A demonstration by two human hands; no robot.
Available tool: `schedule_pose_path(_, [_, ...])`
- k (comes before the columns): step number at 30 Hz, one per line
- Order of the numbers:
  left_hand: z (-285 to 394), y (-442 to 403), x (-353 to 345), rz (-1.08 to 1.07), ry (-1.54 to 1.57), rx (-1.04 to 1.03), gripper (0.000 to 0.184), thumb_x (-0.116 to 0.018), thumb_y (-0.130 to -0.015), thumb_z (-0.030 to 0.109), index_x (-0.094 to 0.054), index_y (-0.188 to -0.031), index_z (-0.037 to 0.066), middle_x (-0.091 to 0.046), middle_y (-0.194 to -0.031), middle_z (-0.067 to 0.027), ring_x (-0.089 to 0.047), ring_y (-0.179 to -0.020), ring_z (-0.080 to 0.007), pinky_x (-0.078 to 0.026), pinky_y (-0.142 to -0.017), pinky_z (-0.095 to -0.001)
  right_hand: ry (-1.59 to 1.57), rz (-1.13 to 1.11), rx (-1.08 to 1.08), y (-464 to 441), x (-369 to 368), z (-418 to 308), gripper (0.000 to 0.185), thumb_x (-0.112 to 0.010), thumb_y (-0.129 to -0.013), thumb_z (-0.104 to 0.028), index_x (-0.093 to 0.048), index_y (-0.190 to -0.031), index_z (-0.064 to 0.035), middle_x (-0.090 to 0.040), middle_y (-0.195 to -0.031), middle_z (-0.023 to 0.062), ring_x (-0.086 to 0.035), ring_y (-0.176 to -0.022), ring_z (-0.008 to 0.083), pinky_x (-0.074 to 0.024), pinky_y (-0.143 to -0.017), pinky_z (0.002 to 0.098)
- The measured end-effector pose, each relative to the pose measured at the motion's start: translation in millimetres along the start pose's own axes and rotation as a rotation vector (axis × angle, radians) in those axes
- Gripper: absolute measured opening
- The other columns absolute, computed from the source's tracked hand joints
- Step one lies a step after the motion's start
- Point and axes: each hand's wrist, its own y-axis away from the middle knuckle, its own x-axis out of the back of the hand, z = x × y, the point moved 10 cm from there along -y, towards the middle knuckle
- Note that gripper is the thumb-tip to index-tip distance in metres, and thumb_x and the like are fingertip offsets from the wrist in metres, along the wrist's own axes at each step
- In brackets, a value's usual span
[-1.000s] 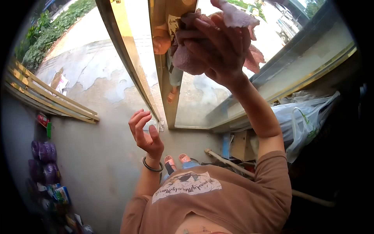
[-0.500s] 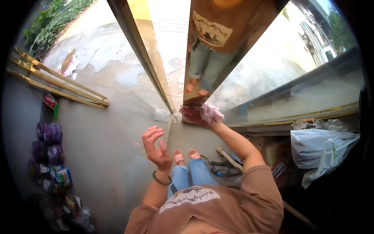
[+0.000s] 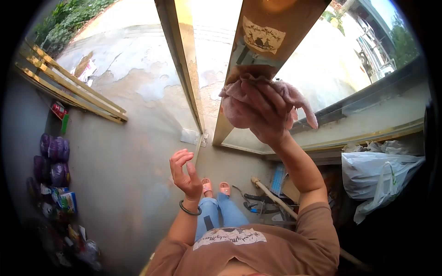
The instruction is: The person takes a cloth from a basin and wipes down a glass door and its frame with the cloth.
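Note:
My right hand [image 3: 270, 112] presses a pink cloth [image 3: 235, 108] against a shiny, mirror-like door post [image 3: 294, 25]. Folds of the cloth bunch under the fingers, and one end hangs out to the right. The post reflects a brown shirt with a light print. Lower and to the left, my left hand [image 3: 187, 175] is raised in the air, fingers loosely curved and apart from the thumb, with nothing in it. A dark bangle [image 3: 189, 209] circles that wrist. Nearest to this hand is the upright edge of a glass door [image 3: 186, 69].
Wooden slats [image 3: 76, 87] stand at the left, above several purple packages [image 3: 57, 149] along the wall. A white plastic bag [image 3: 375, 172] hangs at the right. Near my feet lie a wooden handle [image 3: 271, 195] and dark tools [image 3: 262, 202]. A metal hinge plate [image 3: 204, 140] sits at the doorway floor.
My right hand has moved up the post with the pink cloth, from near its base to a higher spot. The left hand has stayed almost where it was.

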Motion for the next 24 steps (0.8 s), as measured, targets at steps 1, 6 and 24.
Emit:
schedule_pose_path(1, [9, 3, 7, 0.014, -0.015, 0.000, 0.016, -0.051, -0.093, 0.003, -0.063, -0.103, -0.001, -0.065, -0.106, -0.0148, -0.061, -0.110, -0.0332, -0.047, -0.100, -0.0456, 0.010, 0.097, -0.003, -23, 13, -2, 0.035, -0.078, -0.080, -0.021, -0.073, -0.115, -0.0165, -0.062, -0.139, 0.0029, -0.057, -0.125, 0.0269, -0.0481, -0.103, 0.0410])
schedule_pose_path(6, [93, -6, 46, 0.043, -0.087, -0.202, 0.018, -0.053, -0.093, 0.009, -0.061, -0.106, 0.001, -0.066, -0.105, -0.0140, -0.061, -0.104, -0.0358, -0.050, -0.094, -0.0477, -0.290, 0.609, -0.016, -152, 56, -9, 0.045, -0.088, -0.071, -0.021, -0.074, -0.114, -0.0155, -0.062, -0.137, 0.0101, -0.056, -0.124, 0.0331, -0.0462, -0.102, 0.0440])
schedule_pose_path(24, [31, 55, 93, -0.125, -0.257, -0.009, 0.017, -0.051, -0.094, 0.010, -0.061, -0.103, -0.001, -0.064, -0.102, -0.0155, -0.060, -0.104, -0.0347, -0.048, -0.095, -0.0478, -0.689, 0.595, -0.561, 12, -189, -27, 0.052, -0.070, -0.081, 0.003, -0.058, -0.132, -0.0041, -0.054, -0.141, 0.0164, -0.056, -0.122, 0.0307, -0.0449, -0.105, 0.0426])
